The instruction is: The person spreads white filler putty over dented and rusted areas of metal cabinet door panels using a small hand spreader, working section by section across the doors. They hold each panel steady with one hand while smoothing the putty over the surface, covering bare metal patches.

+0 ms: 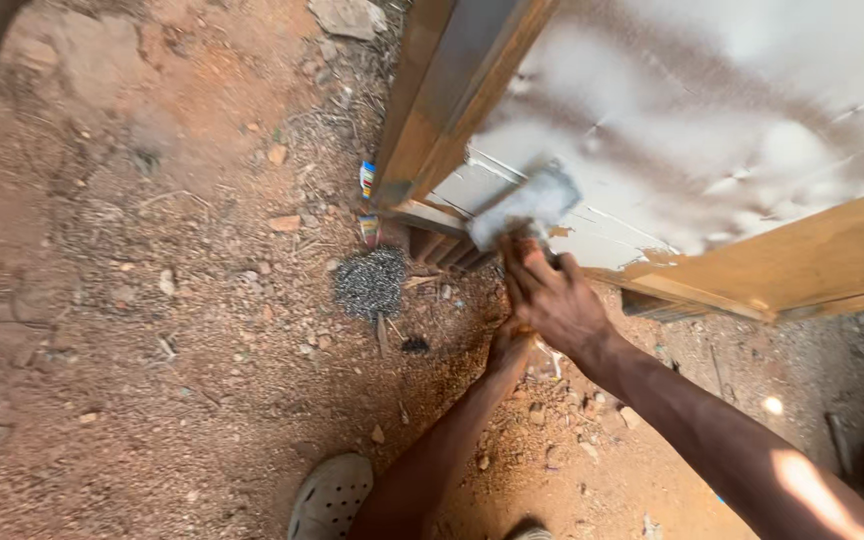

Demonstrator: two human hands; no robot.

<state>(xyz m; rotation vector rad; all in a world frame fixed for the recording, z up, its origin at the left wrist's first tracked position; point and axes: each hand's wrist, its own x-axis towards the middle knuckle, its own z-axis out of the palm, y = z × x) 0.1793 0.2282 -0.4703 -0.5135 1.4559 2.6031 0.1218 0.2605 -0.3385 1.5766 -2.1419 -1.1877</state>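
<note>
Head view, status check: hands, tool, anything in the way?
Right hand grips flat scraper against white-coated panel. Left hand tucked beneath right wrist, grip unclear. Wooden frame borders the blade.

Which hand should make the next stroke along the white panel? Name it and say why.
Right. The right hand already grips the flat scraper-like tool pressed on the white panel. The left hand sits lower, under the right wrist, away from the panel.
</note>
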